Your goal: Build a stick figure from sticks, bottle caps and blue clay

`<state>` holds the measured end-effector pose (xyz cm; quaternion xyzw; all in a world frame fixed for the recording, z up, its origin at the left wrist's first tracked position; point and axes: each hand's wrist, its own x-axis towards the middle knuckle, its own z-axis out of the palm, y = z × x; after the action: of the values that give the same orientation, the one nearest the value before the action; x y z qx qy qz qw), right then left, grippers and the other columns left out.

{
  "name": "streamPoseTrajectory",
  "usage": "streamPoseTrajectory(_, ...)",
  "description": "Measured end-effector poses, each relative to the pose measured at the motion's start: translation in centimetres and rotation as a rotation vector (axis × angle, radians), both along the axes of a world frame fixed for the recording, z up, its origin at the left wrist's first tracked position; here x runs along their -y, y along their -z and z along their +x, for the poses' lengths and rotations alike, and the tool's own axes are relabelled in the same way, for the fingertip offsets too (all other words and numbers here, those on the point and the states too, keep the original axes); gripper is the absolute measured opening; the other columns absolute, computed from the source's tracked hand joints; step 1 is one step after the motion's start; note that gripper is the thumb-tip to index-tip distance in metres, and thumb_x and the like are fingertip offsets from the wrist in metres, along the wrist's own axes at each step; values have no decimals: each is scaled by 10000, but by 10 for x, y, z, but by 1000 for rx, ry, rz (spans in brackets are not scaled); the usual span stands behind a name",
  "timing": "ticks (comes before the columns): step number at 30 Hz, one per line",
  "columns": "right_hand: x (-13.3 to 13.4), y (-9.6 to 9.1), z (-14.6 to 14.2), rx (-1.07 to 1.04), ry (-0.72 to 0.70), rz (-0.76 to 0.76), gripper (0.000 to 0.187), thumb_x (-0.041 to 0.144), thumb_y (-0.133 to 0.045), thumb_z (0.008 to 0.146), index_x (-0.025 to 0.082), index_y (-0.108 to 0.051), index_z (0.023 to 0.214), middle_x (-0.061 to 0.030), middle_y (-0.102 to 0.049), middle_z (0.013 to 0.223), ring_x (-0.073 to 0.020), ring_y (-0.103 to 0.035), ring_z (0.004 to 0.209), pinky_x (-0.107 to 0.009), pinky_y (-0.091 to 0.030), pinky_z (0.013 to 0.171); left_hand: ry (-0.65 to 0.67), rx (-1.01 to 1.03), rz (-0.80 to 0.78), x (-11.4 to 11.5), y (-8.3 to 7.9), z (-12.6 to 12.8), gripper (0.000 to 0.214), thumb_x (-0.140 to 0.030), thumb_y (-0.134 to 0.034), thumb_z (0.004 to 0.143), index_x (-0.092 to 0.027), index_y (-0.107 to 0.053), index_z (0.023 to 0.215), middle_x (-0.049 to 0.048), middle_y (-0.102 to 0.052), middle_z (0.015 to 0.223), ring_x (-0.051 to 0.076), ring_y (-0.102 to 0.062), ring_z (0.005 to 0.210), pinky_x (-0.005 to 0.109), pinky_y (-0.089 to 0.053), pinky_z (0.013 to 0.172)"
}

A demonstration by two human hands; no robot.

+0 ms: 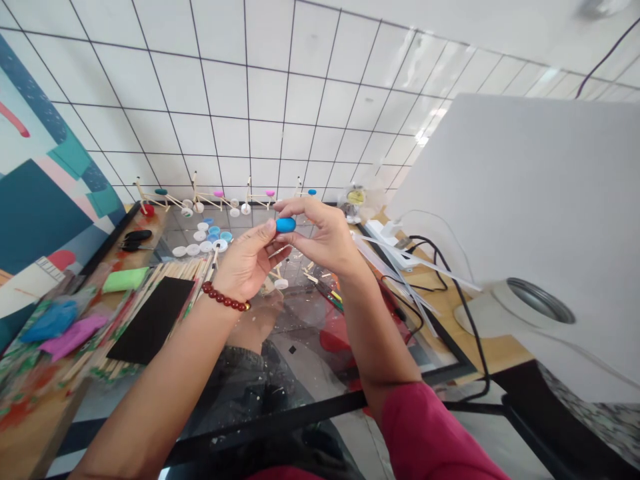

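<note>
My left hand, with a red bead bracelet on its wrist, and my right hand meet above a glass table. Between their fingertips they pinch a small blue oval lump of clay. Thin wooden sticks show just below the hands; whether my fingers hold one I cannot tell. Along the tiled wall stand several little stick models with coloured clay blobs and bottle-cap wheels.
White and blue bottle caps lie behind my left hand. At the left lie a black sheet, bundled sticks, green clay, blue and purple clay and black scissors. Cables and a large white box fill the right.
</note>
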<state>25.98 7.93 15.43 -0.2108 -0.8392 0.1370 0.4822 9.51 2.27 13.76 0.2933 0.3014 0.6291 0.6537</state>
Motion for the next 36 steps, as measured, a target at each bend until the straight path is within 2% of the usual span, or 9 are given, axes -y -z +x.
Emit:
streamPoseTrajectory(4, 0, 0, -1, -5, 7, 21, 164, 316, -806, 930, 271, -751, 1078, -57, -838, 1206, -292, -788, 1211, -495, -599, 1128, 12, 7, -32, -2, 0, -2, 364, -517, -973, 808, -209, -788, 866, 30, -811, 885, 169, -742, 818, 319, -633, 836)
streamPoseTrajectory(7, 1, -1, -1, 21, 43, 55, 161, 221, -762, 915, 271, -751, 1068, -47, -841, 1187, -287, -787, 1198, -500, -585, 1133, 27, -24, -32, -2, -1, -2, 452, -609, -971, 767, -203, -797, 860, 54, -818, 893, 192, -753, 836, 319, -632, 801)
streamPoseTrajectory(13, 0, -2, -2, 131, 64, 71, 220, 148, -688, 902, 271, -763, 1068, -50, -833, 1261, -276, -755, 1258, -508, -552, 1162, -84, -115, 16, 3, -2, 2, 400, -375, -1098, 558, -177, -818, 763, 25, -809, 850, 147, -724, 833, 264, -588, 803)
streamPoseTrajectory(18, 0, -2, -1, 145, 34, 73, 264, 142, -689, 867, 283, -764, 1077, -46, -825, 1285, -281, -753, 1266, -525, -553, 1169, -132, -117, 9, 3, -3, 3, 336, -320, -1075, 569, -168, -807, 705, 20, -783, 777, 143, -707, 805, 276, -561, 814)
streamPoseTrajectory(23, 0, -2, -1, 165, 58, 68, 246, 142, -699, 891, 298, -765, 1068, -40, -826, 1290, -270, -753, 1272, -537, -551, 1181, -118, -141, 6, 3, -4, 1, 338, -324, -1071, 586, -172, -814, 745, 32, -797, 820, 159, -719, 817, 302, -549, 825)
streamPoseTrajectory(27, -1, 0, -1, 165, 35, 79, 304, 164, -726, 875, 289, -775, 1148, -60, -818, 1337, -290, -748, 1308, -577, -527, 1209, -145, -149, 26, 3, -5, 2, 342, -310, -1079, 554, -170, -804, 702, 20, -770, 747, 159, -711, 783, 321, -560, 849)
streamPoseTrajectory(30, -2, 0, -1, 174, 4, 71, 267, 203, -763, 877, 286, -795, 1129, -62, -824, 1341, -296, -759, 1295, -596, -518, 1222, -136, -157, 27, 4, -6, 2, 345, -295, -1083, 539, -165, -798, 685, 13, -759, 724, 151, -702, 759, 322, -565, 850)
streamPoseTrajectory(33, -3, 0, 0, 130, -5, 32, 195, 254, -802, 906, 310, -809, 1093, -40, -840, 1300, -277, -776, 1259, -595, -500, 1252, -98, -136, 26, 4, -7, 0, 364, -330, -1087, 573, -165, -807, 736, 13, -775, 768, 139, -702, 764, 291, -570, 821)
streamPoseTrajectory(36, -4, 0, 2, 31, -54, -25, 204, 377, -868, 902, 303, -819, 1085, -56, -847, 1275, -286, -787, 1239, -570, -561, 1198, -25, -59, -3, 3, -7, -4, 360, -476, -1008, 744, -187, -812, 829, 31, -801, 854, 155, -715, 771, 306, -604, 801)
